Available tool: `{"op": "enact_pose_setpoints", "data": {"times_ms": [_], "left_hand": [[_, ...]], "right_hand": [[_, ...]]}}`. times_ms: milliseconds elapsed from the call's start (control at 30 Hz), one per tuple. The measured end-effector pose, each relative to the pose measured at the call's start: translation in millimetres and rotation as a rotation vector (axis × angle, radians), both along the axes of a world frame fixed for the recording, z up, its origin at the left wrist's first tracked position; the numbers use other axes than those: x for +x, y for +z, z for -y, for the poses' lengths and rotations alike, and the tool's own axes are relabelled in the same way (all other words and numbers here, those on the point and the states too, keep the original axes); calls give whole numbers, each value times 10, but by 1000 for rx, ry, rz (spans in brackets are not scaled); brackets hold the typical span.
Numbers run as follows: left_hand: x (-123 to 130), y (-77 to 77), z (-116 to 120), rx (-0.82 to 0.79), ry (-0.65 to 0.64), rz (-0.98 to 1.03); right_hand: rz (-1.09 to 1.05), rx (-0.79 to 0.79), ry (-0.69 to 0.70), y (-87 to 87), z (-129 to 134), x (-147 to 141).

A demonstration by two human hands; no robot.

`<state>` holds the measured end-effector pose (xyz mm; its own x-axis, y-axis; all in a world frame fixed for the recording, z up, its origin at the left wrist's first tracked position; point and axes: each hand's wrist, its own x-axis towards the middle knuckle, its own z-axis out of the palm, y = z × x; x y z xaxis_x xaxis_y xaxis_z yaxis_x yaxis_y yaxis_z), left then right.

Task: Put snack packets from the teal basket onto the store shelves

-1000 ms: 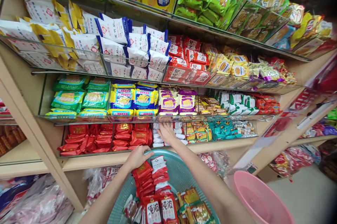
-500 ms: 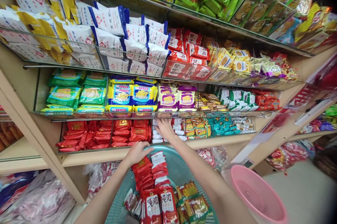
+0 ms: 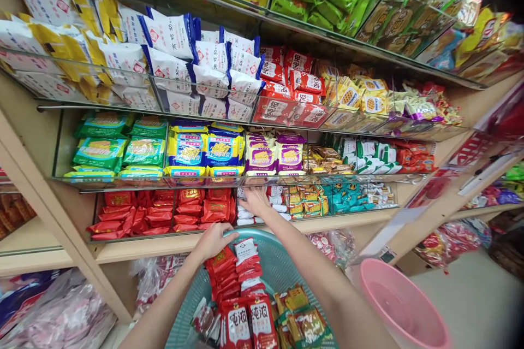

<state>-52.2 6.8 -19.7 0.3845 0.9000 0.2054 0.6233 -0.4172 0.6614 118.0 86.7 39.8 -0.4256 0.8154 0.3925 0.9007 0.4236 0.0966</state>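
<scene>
A teal plastic basket (image 3: 270,250) holds red, white-and-red and brown-green snack packets at the bottom centre. My left hand (image 3: 215,240) is closed on the basket's rim at its upper left, thumb along the edge. Reaching over the basket, my right hand (image 3: 254,201) is in the lowest shelf compartment, at the small white packets (image 3: 275,200). Its fingertips are partly hidden under the shelf above, so I cannot make out whether they grip a packet. Red packets (image 3: 190,207) lie left of that hand, and small orange-yellow packets (image 3: 313,200) lie to its right.
Glass-fronted shelves (image 3: 196,178) of packaged biscuits rise above my hands. A pink basin (image 3: 403,305) stands on the floor at the lower right. Plastic-wrapped bundles (image 3: 69,305) lie at the lower left. An upright wooden panel (image 3: 53,207) divides the shelving on the left.
</scene>
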Motion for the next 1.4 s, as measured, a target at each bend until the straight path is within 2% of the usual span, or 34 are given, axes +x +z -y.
{"op": "enact_pose_setpoints", "data": {"times_ms": [167, 433, 600, 733, 967, 1400], "left_hand": [[-8, 19, 0, -3, 3, -1], [11, 4, -9, -5, 7, -6], [16, 3, -7, -12, 11, -13], [12, 3, -5, -20, 16, -12], [13, 17, 9, -15, 22, -18], [5, 22, 19, -3, 29, -21]], "right_hand": [[-27, 69, 17, -62, 74, 109], [-28, 136, 115, -151, 160, 515], [-47, 152, 69, -153, 90, 617], [-48, 155, 59, -157, 79, 552], [-25, 123, 93, -155, 62, 247], [-41, 77, -32, -85, 16, 69]]}}
